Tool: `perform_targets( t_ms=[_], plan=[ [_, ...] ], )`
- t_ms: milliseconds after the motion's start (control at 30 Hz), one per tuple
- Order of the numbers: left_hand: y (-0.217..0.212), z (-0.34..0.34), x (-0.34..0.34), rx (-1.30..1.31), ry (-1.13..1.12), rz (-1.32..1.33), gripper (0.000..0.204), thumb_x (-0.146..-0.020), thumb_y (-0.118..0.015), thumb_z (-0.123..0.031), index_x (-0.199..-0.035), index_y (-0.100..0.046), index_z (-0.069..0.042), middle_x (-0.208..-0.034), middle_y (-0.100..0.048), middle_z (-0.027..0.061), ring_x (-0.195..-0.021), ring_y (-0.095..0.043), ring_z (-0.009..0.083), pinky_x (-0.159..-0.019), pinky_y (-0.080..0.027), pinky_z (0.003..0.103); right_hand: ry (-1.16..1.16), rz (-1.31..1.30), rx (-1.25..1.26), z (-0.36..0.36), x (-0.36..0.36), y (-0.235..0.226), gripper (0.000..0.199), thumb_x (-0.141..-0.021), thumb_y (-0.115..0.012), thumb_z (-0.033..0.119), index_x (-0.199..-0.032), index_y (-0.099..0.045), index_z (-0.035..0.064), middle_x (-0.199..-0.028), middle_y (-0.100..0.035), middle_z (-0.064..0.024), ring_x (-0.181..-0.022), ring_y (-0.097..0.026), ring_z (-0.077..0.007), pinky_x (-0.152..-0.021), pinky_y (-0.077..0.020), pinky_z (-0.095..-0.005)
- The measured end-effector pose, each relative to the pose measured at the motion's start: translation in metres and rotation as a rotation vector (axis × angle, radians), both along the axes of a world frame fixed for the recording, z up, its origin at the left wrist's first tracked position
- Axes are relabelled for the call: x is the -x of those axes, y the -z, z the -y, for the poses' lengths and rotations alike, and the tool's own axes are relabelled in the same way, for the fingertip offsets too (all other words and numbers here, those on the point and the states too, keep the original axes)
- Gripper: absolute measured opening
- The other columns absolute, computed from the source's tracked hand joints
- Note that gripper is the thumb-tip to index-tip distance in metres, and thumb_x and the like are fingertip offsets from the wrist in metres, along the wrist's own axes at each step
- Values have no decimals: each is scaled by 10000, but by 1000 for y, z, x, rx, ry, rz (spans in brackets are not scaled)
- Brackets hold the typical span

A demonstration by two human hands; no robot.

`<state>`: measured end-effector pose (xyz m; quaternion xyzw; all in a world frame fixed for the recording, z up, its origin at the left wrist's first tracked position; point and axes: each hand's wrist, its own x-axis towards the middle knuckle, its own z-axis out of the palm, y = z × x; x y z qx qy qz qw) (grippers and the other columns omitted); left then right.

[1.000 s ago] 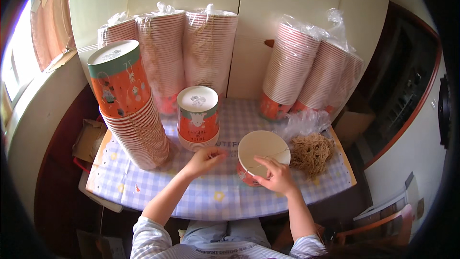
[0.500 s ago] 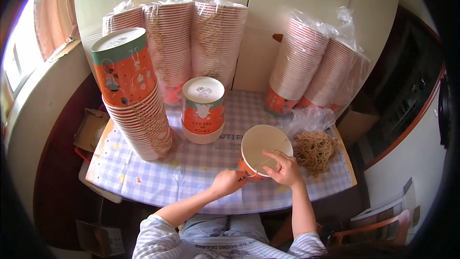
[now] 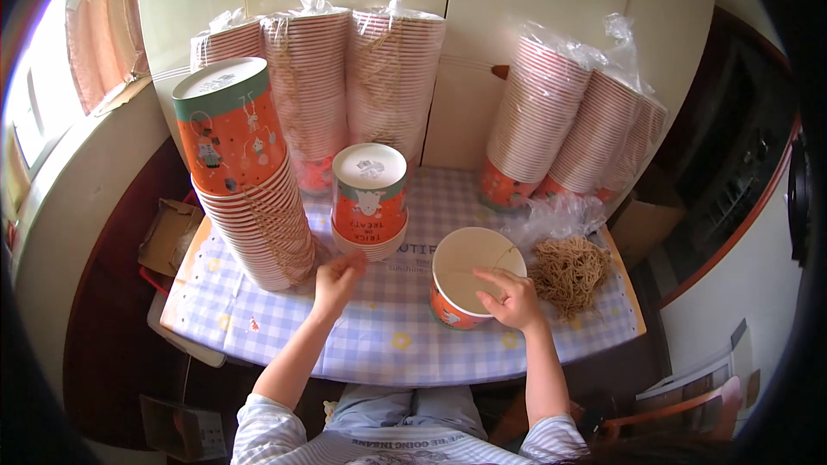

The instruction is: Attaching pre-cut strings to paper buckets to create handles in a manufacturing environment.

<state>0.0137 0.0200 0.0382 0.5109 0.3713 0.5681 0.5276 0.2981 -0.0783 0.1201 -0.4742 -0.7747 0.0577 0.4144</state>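
An upright paper bucket [image 3: 474,263], orange outside and white inside, stands near the table's front with its mouth facing up. My right hand [image 3: 512,300] reaches over its near right rim. The index finger stretches out across the opening, with the thumb apart from it. A thin tan cord [image 3: 515,250] shows at the far right of the rim. To the left, a short stack of upside-down paper buckets [image 3: 370,207] rests on the cloth. My left hand [image 3: 339,282] is at its lower front rim, fingers bunched and seemingly closed on the edge; the thumb is hard to make out.
A tall leaning stack of inverted buckets [image 3: 250,198] stands at the left. Plastic-wrapped bucket stacks [image 3: 392,77] line the back, with more wrapped stacks [image 3: 538,112] at back right. A tangled tan cord bundle [image 3: 570,275] lies beside crumpled clear plastic [image 3: 560,217] on the checked tablecloth [image 3: 405,357].
My left hand has left the upright bucket's near rim and moved left and up to the short inverted stack. The right hand has stayed at the upright bucket's rim.
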Motion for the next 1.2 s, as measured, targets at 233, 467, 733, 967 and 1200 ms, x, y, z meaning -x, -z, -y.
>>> perform_targets(
  t_ms=[233,467,733,967,1200],
  plan=[
    [-32,8,-9,182,-22,865,175,-831,-506,-23,-999,-553,-28,-942,-592,74,-847,-586,157,-793,-458,271,32,-24,-31,1,1,3,257,-720,-604,77,-975,-637,69,-962,-636,-81,-633,-620,-128,-449,-446,-212],
    [-48,23,-12,167,129,825,338,-816,-523,-16,-1136,-415,-19,-840,-583,66,-712,-556,129,-644,-460,235,27,-168,-46,1,-4,10,195,-746,-580,64,-928,-639,25,-902,-646,-109,-568,-588,-134,-520,-464,-227],
    [-42,50,-24,47,472,-64,439,-797,-482,16,-1216,-354,-10,-772,-557,43,-749,-538,99,-669,-429,227,67,-648,74,28,11,17,190,-793,-534,36,-969,-587,-16,-930,-618,-83,-794,-563,-111,-728,-446,-247],
    [-35,64,-41,-95,490,-309,410,-827,-468,2,-1219,-350,-19,-764,-597,70,-697,-570,116,-656,-470,255,267,-636,-76,26,24,20,253,-744,-584,-26,-984,-589,53,-889,-626,-84,-815,-579,-149,-716,-442,-250],
    [-19,72,-60,-49,396,-89,213,-837,-542,-47,-1032,-488,20,-816,-628,80,-743,-584,106,-674,-474,240,443,-204,-346,27,29,18,106,-706,-656,45,-762,-567,51,-756,-577,-46,-722,-559,-212,-621,-426,-312]
  ],
)
